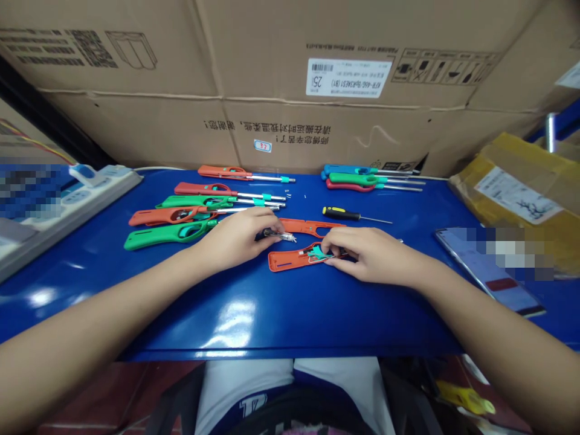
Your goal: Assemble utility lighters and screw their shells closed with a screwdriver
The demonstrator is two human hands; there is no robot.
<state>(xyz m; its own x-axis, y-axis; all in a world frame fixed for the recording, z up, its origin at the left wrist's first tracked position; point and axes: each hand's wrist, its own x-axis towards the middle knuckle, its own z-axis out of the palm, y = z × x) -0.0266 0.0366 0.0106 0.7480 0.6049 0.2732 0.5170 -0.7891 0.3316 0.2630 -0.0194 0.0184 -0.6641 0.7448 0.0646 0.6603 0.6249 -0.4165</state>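
My left hand [242, 235] is closed in a pinch on a small clear fuel tank [286, 236] with a metallic end, its rest hidden by my fingers. Just right of it lies an opened orange lighter shell half [283, 261], its inner parts exposed. My right hand [369, 254] has finger and thumb closed around this half at its green trigger [318, 254], covering the part towards the nozzle. The other orange shell half [299, 226], with a trigger loop, rests behind it on the blue table.
Several long-nosed lighters [172, 234] lie at the left, and more lighters [351, 179] are stacked at the back right. A screwdriver [342, 213] lies behind my right hand. A phone [484, 266], a taped parcel [512, 181] and a power strip [58, 211] flank the work area.
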